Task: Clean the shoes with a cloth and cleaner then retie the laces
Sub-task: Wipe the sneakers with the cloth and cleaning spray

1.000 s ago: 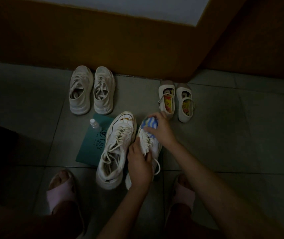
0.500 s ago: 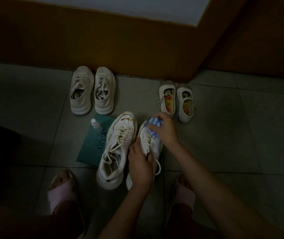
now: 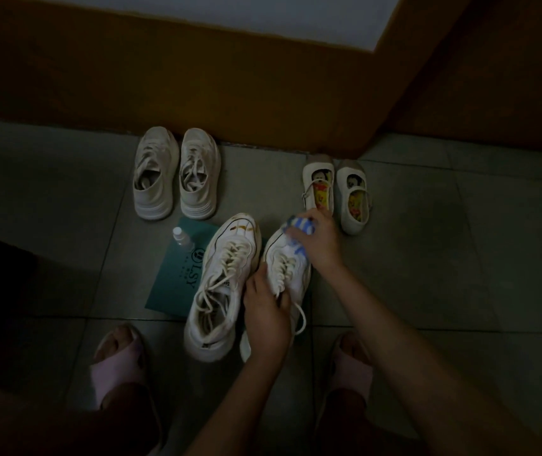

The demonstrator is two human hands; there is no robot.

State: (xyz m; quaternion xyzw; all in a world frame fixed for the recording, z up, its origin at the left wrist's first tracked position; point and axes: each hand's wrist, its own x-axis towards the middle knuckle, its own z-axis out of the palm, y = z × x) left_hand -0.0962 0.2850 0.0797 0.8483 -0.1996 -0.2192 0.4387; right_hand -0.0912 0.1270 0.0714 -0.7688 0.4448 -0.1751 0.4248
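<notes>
Just below the centre of the frame the person crouches over a pair of white laced sneakers on a grey tiled floor [image 3: 460, 258]. The right hand [image 3: 317, 241] is closed around a blue-and-white striped cloth [image 3: 299, 225] and presses it onto the toe of the right-side sneaker [image 3: 291, 271], while the left hand [image 3: 268, 315] clamps over that shoe's lace area and collar to steady it. The shoe's long axis runs from the lower centre of the frame up toward the wall, toe away from the person, so the cloth sits at the far end and the steadying hand at the near end; a wipe back along the upper would travel down the frame toward the left hand, which is the nearer of the two to the laces. One loose lace end trails out just right of the left hand. The left-side sneaker [image 3: 223, 287] lies touching or just beside it, laces slack, with brownish marks on its toe that look not yet cleaned. It partly rests on a teal printed sheet [image 3: 177, 284], and a small clear cleaner bottle [image 3: 182, 240] stands at the sheet's upper corner. Toward the upper left of the group a beige sneaker pair [image 3: 177, 174] stands against the brown wall panel [image 3: 197, 77]; to the right is a small strap-shoe pair [image 3: 337, 192]. The room is dim. Pink slippers [image 3: 115, 373] show at the bottom.
</notes>
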